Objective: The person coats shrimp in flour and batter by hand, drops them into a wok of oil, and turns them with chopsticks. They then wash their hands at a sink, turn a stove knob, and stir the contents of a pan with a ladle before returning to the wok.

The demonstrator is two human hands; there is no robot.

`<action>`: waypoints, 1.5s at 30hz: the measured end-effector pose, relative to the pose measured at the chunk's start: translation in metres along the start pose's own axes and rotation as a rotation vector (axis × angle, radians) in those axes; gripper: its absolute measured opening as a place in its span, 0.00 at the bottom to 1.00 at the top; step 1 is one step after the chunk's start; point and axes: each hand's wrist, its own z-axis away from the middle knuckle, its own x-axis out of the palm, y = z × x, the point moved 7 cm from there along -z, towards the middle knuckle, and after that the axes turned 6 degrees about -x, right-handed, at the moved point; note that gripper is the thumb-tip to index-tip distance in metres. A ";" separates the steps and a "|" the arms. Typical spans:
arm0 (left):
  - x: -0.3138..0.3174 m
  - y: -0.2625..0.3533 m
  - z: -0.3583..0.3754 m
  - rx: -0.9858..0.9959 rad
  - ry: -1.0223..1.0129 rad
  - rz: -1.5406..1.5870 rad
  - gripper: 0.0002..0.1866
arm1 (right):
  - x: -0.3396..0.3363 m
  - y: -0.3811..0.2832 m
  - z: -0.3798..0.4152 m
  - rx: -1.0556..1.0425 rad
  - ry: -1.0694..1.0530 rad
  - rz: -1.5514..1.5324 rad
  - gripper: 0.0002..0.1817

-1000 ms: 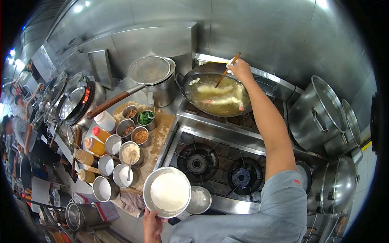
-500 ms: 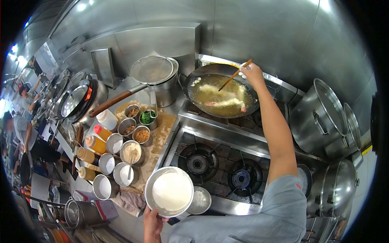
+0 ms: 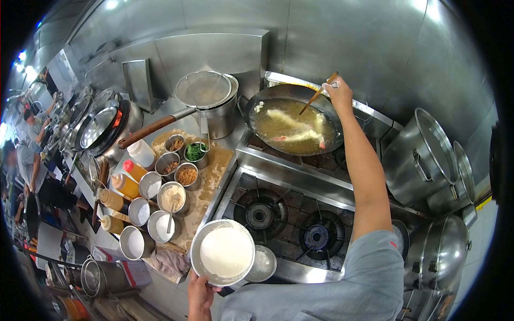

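My right hand is closed around wooden chopsticks, their tips over the oil in a dark wok on the back burner. Battered pieces with reddish tails, like prawns, float in the oil, and small batter drops sit by the wok's left side. Down at the front, my left hand grips the rim of a metal bowl of pale batter. Beside that bowl is a smaller bowl of white powder.
Two front burners lie between the batter bowl and the wok. Several seasoning cups and squeeze bottles stand at left. A wooden-handled strainer rests on a pot; big pots stand at right. Other people are at far left.
My right hand has shifted slightly right and up, and the chopstick tips have moved right over the oil. The left hand still holds the batter bowl in nearly the same place.
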 end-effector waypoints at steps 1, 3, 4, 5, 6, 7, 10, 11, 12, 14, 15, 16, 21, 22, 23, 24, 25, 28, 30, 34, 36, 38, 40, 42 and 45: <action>0.000 0.000 0.000 0.000 -0.003 0.002 0.26 | 0.005 0.006 0.001 0.010 0.013 0.035 0.17; 0.001 0.000 0.000 0.000 -0.009 0.006 0.26 | 0.014 0.014 0.002 0.030 0.038 0.103 0.17; -0.001 -0.002 -0.001 -0.001 -0.018 0.016 0.26 | 0.017 0.014 0.002 0.015 0.026 0.101 0.17; -0.004 -0.004 -0.003 -0.004 -0.027 0.026 0.27 | 0.019 0.014 0.005 0.000 0.013 0.099 0.17; -0.005 -0.004 -0.004 -0.007 -0.037 0.036 0.27 | 0.020 0.010 0.008 -0.014 0.000 0.098 0.17; -0.006 -0.004 -0.005 -0.005 -0.034 0.038 0.27 | 0.019 0.005 0.009 -0.026 0.006 0.083 0.17; -0.006 -0.003 -0.005 -0.006 -0.023 0.040 0.27 | 0.015 -0.008 0.009 -0.070 0.028 0.066 0.17; -0.007 -0.003 -0.006 -0.008 -0.020 0.040 0.27 | 0.013 -0.012 0.007 -0.091 0.038 0.078 0.17; -0.008 -0.003 -0.006 -0.011 -0.017 0.039 0.27 | 0.010 -0.017 0.007 -0.111 0.048 0.091 0.16; -0.009 -0.003 -0.009 -0.023 -0.031 0.029 0.27 | 0.012 -0.023 0.010 -0.070 -0.015 -0.003 0.16; -0.008 -0.003 -0.010 -0.028 -0.039 0.024 0.27 | 0.013 -0.025 0.013 -0.050 -0.045 -0.050 0.16; -0.007 -0.002 -0.010 -0.027 -0.036 0.027 0.26 | 0.017 -0.027 0.015 -0.051 -0.069 -0.030 0.16; 0.002 0.001 -0.011 -0.021 -0.043 0.043 0.25 | 0.044 -0.010 0.023 0.010 -0.137 0.011 0.15; 0.001 0.000 -0.013 -0.030 -0.048 0.029 0.25 | 0.047 -0.009 0.024 0.009 -0.120 0.035 0.15; -0.001 -0.002 -0.015 -0.038 -0.052 0.014 0.24 | 0.050 -0.005 0.025 0.054 -0.129 0.031 0.14; -0.001 -0.002 -0.015 -0.046 -0.055 -0.001 0.24 | 0.051 -0.004 0.025 0.066 -0.119 0.018 0.14; -0.001 -0.001 -0.015 -0.047 -0.054 -0.004 0.24 | 0.052 -0.004 0.025 0.077 -0.107 0.004 0.14; 0.003 0.001 -0.012 -0.045 -0.051 0.002 0.23 | 0.056 -0.002 0.024 0.051 -0.067 -0.004 0.17; 0.002 0.000 -0.012 -0.036 -0.048 0.024 0.24 | 0.057 -0.001 0.023 0.026 -0.051 0.011 0.18; 0.003 0.002 -0.008 -0.019 -0.026 -0.005 0.25 | 0.056 -0.003 0.019 0.012 -0.055 0.034 0.16; 0.000 0.001 -0.008 -0.023 -0.026 -0.021 0.26 | 0.050 -0.007 0.016 0.020 -0.057 0.018 0.16; -0.001 0.001 -0.008 -0.021 -0.024 -0.019 0.26 | 0.039 -0.015 0.012 0.038 -0.057 -0.016 0.16; -0.001 0.001 -0.007 -0.022 -0.020 -0.012 0.26 | 0.036 -0.010 0.001 0.022 -0.035 -0.007 0.15; -0.001 0.002 -0.007 -0.026 -0.017 0.000 0.26 | 0.032 -0.006 -0.007 0.006 -0.014 0.024 0.15; -0.002 0.002 -0.008 -0.039 0.002 0.000 0.26 | 0.028 -0.003 -0.014 -0.015 0.009 0.078 0.15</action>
